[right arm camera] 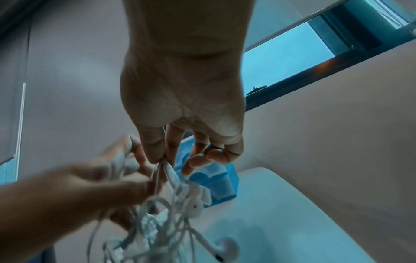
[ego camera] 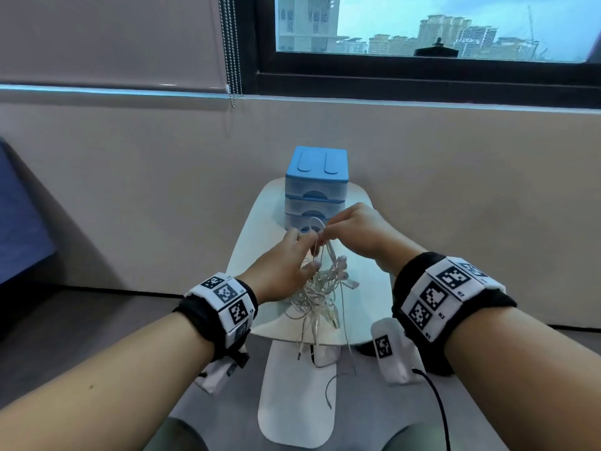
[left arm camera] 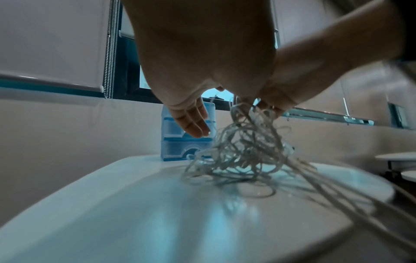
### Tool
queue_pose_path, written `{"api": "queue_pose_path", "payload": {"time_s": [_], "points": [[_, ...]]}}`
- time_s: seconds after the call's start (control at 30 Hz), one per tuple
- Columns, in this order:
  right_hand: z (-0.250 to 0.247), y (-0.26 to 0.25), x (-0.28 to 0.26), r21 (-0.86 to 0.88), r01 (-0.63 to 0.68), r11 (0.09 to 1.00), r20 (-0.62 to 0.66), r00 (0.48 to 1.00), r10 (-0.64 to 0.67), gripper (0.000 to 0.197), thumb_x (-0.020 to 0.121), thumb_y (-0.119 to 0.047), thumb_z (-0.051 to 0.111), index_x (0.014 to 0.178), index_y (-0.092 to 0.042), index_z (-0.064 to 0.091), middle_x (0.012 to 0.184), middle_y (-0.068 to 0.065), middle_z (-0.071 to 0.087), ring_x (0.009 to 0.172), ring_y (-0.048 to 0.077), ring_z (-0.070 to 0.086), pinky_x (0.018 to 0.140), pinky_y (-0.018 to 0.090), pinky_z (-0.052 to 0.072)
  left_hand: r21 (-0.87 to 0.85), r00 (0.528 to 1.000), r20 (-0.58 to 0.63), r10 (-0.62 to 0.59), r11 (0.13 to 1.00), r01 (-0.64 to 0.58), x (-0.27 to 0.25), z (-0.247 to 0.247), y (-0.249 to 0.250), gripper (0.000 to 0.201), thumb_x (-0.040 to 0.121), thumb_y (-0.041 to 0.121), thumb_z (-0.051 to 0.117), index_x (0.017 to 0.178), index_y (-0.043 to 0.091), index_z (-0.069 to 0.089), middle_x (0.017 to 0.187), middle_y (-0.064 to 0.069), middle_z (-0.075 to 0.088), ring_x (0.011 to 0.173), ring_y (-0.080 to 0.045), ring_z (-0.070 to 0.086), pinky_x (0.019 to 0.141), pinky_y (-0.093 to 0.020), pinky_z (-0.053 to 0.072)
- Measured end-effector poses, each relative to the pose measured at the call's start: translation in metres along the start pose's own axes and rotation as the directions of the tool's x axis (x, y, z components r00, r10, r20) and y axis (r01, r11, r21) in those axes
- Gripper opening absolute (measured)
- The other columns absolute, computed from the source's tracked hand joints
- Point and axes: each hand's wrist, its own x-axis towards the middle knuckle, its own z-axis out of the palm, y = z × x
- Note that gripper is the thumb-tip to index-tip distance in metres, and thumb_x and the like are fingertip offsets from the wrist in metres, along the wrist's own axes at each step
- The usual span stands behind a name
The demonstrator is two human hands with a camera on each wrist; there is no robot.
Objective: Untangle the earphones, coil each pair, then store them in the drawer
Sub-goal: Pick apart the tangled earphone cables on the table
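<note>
A tangled bundle of white earphones (ego camera: 320, 289) hangs over the small white table (ego camera: 260, 242), lifted by both hands, with loose cords and plugs trailing past the near edge. My left hand (ego camera: 286, 265) grips cords at the top left of the tangle (left arm camera: 245, 146). My right hand (ego camera: 351, 232) pinches a few cords (right arm camera: 167, 169) between thumb and forefinger above the bundle; several earbuds (right arm camera: 195, 206) dangle just below. Behind the hands stands the blue three-drawer box (ego camera: 316, 183), all drawers closed.
The table stands against a beige wall below a window. A bead chain (ego camera: 232, 53) hangs from the blind at the back left. A black cable (ego camera: 435, 405) runs from my right wrist unit. Another small round table (left arm camera: 396, 158) stands off to the right.
</note>
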Motion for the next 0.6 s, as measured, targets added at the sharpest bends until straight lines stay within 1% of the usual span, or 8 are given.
{"api": "queue_pose_path", "payload": {"time_s": [0.1,0.17,0.23,0.3,0.4,0.5,0.53,0.6], "points": [[-0.007,-0.011,0.000,0.002,0.024,1.000,-0.021,1.000,-0.024,0.009,0.083,-0.016,0.077,0.079,-0.009,0.080,0.085,0.006,0.071,0.071,0.017,0.056,0.059,0.026,0.047,0.044,0.999,0.036,0.033,0.998,-0.034,0.001,0.004,-0.006,0.007,0.100,0.027,0.058,0.107,0.024,0.056,0.119,0.001,0.044,0.086,-0.017,0.051,0.077,-0.033,0.045],[-0.015,-0.017,0.002,0.100,0.043,0.994,-0.093,0.995,-0.034,0.017,0.091,-0.011,0.068,0.078,-0.003,0.075,0.080,0.014,0.071,0.061,0.019,0.060,0.044,0.018,0.042,0.102,0.996,0.072,0.058,0.993,-0.065,0.000,0.009,-0.009,0.007,0.101,0.026,0.057,0.107,0.024,0.059,0.119,0.000,0.045,0.087,-0.017,0.050,0.078,-0.036,0.050],[-0.022,-0.024,0.003,0.169,0.070,0.983,-0.183,0.982,-0.039,0.024,0.097,-0.011,0.059,0.077,-0.001,0.068,0.071,0.016,0.067,0.047,0.020,0.057,0.038,0.016,0.037,0.157,0.994,0.088,0.065,0.985,-0.078,-0.001,0.012,-0.012,0.010,0.102,0.027,0.053,0.111,0.025,0.058,0.121,0.000,0.045,0.093,-0.019,0.050,0.080,-0.041,0.053],[-0.027,-0.030,0.005,0.049,0.152,0.987,-0.310,0.942,-0.130,0.028,0.097,-0.018,0.061,0.074,-0.002,0.067,0.069,0.009,0.061,0.047,0.016,0.050,0.045,0.019,0.039,0.189,0.994,0.078,0.078,0.978,-0.091,0.000,0.014,-0.014,0.013,0.104,0.028,0.050,0.114,0.025,0.056,0.122,0.000,0.046,0.096,-0.020,0.052,0.081,-0.044,0.053],[-0.033,-0.035,0.003,-0.282,0.256,0.925,-0.416,0.836,-0.358,0.025,0.094,-0.030,0.068,0.074,-0.017,0.068,0.076,-0.001,0.061,0.067,0.016,0.054,0.057,0.026,0.037,0.196,0.993,0.085,0.076,0.976,-0.091,0.003,0.014,-0.017,0.016,0.104,0.028,0.050,0.119,0.028,0.055,0.125,0.001,0.044,0.094,-0.018,0.051,0.082,-0.043,0.054],[-0.033,-0.034,-0.003,-0.475,0.347,0.808,-0.369,0.755,-0.541,0.013,0.093,-0.027,0.070,0.083,-0.019,0.071,0.084,-0.003,0.063,0.077,0.018,0.058,0.063,0.027,0.040,0.149,0.991,0.114,0.070,0.985,-0.087,0.003,0.007,-0.018,0.019,0.102,0.026,0.056,0.121,0.029,0.058,0.129,0.001,0.043,0.089,-0.015,0.051,0.085,-0.039,0.052],[-0.032,-0.032,-0.005,-0.509,0.375,0.775,-0.342,0.738,-0.582,0.011,0.093,-0.026,0.071,0.085,-0.018,0.072,0.085,-0.002,0.063,0.078,0.019,0.060,0.068,0.029,0.043,0.122,0.991,0.117,0.069,0.989,-0.083,0.002,0.003,-0.016,0.017,0.100,0.025,0.060,0.115,0.030,0.061,0.131,0.002,0.042,0.085,-0.014,0.052,0.085,-0.038,0.052],[-0.029,-0.028,-0.008,-0.554,0.424,0.717,-0.279,0.717,-0.639,0.012,0.093,-0.027,0.070,0.085,-0.018,0.072,0.083,-0.004,0.063,0.078,0.021,0.061,0.075,0.030,0.040,0.096,0.996,0.065,0.065,0.993,-0.071,0.001,-0.006,-0.011,0.012,0.091,0.027,0.067,0.100,0.033,0.062,0.136,0.004,0.041,0.086,-0.015,0.056,0.087,-0.039,0.052]]}}
